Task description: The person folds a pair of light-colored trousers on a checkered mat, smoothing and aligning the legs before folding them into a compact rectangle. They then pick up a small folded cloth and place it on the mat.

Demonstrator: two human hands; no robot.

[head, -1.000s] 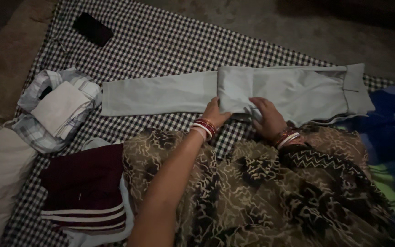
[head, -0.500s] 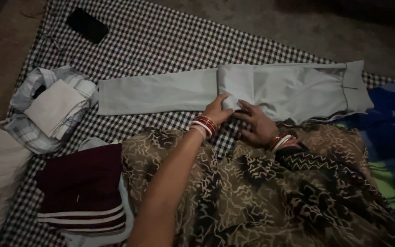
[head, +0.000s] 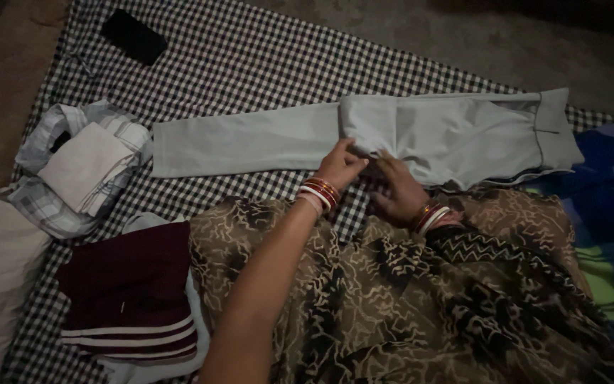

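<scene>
Both hands met at the near edge of the pale grey trousers (head: 421,131), which lay stretched across the checked cloth (head: 250,64). Left hand (head: 340,165) pinched the folded-over fabric edge; right hand (head: 394,186) gripped the same edge just beside it. Left of the trousers sat a folded plaid shirt (head: 83,167), with a maroon striped garment (head: 129,291) nearer the person.

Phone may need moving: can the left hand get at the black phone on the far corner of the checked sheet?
Probably, with a long stretch: the left hand grips the grey trousers, and bare checked sheet lies before the phone.
</scene>
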